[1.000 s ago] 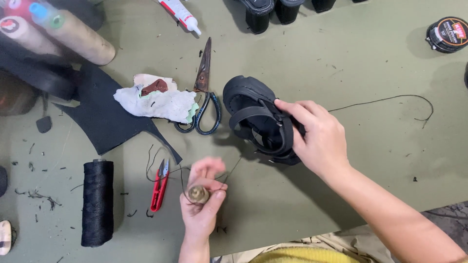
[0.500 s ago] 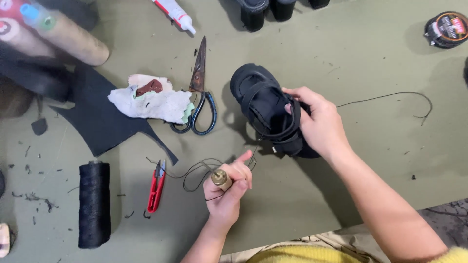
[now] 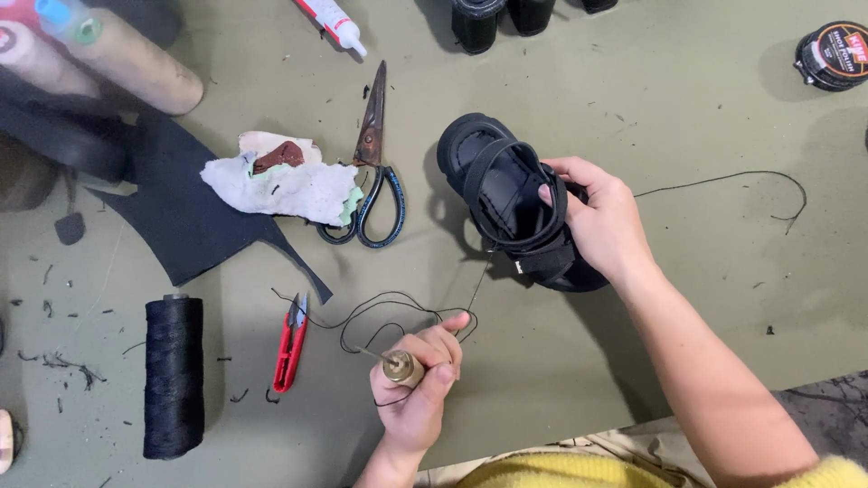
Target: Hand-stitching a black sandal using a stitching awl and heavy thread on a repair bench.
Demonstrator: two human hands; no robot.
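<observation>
Olive-green cloth covers the worktable [image 3: 633, 117], littered with thread scraps; the right hand [image 3: 601, 221] grips a black sandal [image 3: 506, 203] by its straps, fingers wrapped tight, holding it just off the cloth; the left hand [image 3: 420, 375] closes around a stitching awl [image 3: 393, 364], black thread [image 3: 389, 312] looping loose towards the sandal; scissors [image 3: 371, 172], red snips [image 3: 289, 342] and a thread spool [image 3: 174, 375] lie near; slack thread could snag or tangle, and the awl's point may slip towards the gripping fingers.
</observation>
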